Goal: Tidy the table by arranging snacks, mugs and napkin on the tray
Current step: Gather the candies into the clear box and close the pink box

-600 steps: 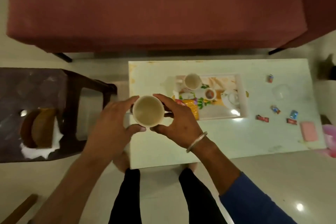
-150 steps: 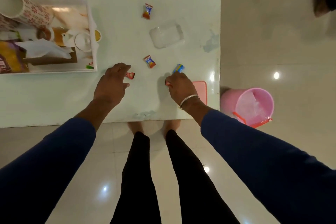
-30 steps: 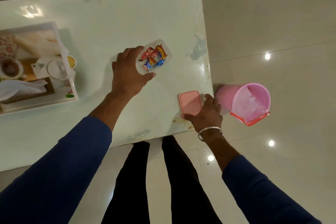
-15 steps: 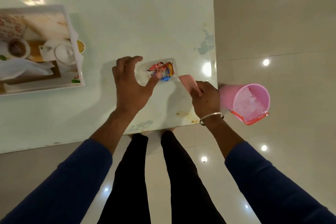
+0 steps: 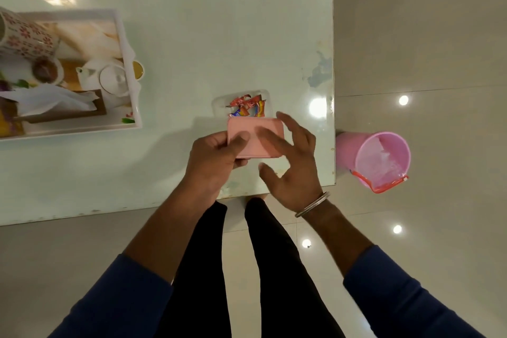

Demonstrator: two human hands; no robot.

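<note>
A clear plastic box [image 5: 219, 100] on the white table [image 5: 192, 35] holds several wrapped candies [image 5: 247, 107]. A pink lid [image 5: 253, 129] hovers just in front of the box and hides its near part. My left hand [image 5: 216, 156] grips the lid's left edge, thumb on top. My right hand [image 5: 290, 156] is at the lid's right side, fingers spread, fingertips resting on it. The white tray [image 5: 129, 52] at the left carries a flowered mug [image 5: 24, 35], a small cup [image 5: 45, 70], a white teapot [image 5: 109, 79] and a napkin [image 5: 52, 96].
A pink bin [image 5: 381, 159] with a clear liner stands on the tiled floor right of the table. The table's right edge runs close to my right hand. My legs stand at the table's front edge.
My right hand carried the pink lid from the table's front right corner toward the candy box. My left hand left the box and took the lid's left edge.
</note>
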